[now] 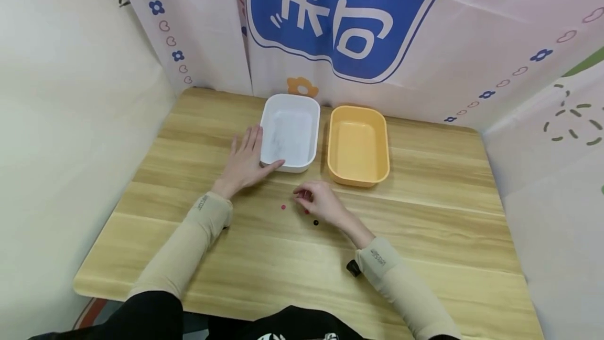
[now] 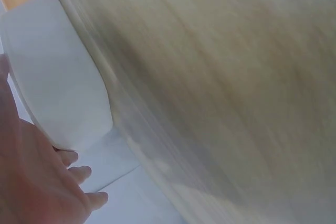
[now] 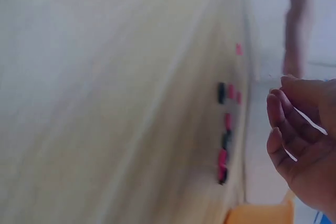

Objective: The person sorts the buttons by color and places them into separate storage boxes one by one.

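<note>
My left hand (image 1: 244,162) lies spread against the left side of a white rectangular box (image 1: 289,166), with its thumb at the near rim and straight fingers along the side. In the left wrist view the box's outer wall (image 2: 58,72) shows beside the palm. My right hand (image 1: 322,201) hovers low in front of the box, fingers bent and thumb tip close to the index tip; I cannot tell whether a small piece sits between them. Small pink (image 1: 283,207) and black (image 1: 316,222) beads lie below it, more of them (image 3: 227,121) showing in the right wrist view.
A yellow-orange box (image 1: 358,172) stands right of the white one, a narrow gap between them. A small black object (image 1: 353,267) lies by the right sleeve. The wooden table (image 1: 439,214) ends at a printed cloth (image 1: 415,88) behind the boxes.
</note>
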Motion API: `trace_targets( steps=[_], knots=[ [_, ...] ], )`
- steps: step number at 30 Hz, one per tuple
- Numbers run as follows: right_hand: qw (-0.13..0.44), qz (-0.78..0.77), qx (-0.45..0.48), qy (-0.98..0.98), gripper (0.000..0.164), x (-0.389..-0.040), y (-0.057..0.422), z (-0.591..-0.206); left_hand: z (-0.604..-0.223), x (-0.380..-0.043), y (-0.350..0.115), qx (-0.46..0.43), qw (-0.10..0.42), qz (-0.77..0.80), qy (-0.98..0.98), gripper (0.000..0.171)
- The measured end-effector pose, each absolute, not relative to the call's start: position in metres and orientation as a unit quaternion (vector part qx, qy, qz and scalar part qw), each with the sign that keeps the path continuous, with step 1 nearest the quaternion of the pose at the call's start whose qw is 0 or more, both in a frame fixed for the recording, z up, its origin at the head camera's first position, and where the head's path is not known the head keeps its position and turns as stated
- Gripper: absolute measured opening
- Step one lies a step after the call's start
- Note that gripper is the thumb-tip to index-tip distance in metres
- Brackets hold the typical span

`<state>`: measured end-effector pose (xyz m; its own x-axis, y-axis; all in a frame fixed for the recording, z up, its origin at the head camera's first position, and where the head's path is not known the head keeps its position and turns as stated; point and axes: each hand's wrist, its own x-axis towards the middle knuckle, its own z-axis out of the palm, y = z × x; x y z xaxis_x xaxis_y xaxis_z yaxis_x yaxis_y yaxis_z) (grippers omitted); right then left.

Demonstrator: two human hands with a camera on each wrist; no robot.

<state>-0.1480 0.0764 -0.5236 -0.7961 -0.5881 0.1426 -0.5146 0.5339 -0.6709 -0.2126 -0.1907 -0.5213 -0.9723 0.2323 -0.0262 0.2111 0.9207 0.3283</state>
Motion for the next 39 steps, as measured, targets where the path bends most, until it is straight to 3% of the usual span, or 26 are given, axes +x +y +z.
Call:
trace_targets(
  steps=[15, 30, 34, 39],
  knots=[
    [0.049, -0.28, -0.382, 0.879, 0.013, -0.155, 0.048, -0.538, -0.515, -0.214, -0.189, 0.111, 0.046, 0.152, 0.981, 0.124],
    [0.078, -0.316, -0.363, 0.873, 0.004, -0.146, 0.044, -0.549, -0.517, -0.213, -0.19, 0.113, 0.046, 0.149, 0.981, 0.123],
    [0.072, -0.339, -0.353, 0.869, 0.003, -0.154, 0.046, -0.574, -0.517, -0.213, -0.189, 0.114, 0.047, 0.15, 0.981, 0.123],
    [0.095, -0.37, -0.328, 0.864, 0.008, -0.15, 0.05, -0.559, -0.516, -0.214, -0.189, 0.113, 0.046, 0.151, 0.981, 0.123]
  ],
)
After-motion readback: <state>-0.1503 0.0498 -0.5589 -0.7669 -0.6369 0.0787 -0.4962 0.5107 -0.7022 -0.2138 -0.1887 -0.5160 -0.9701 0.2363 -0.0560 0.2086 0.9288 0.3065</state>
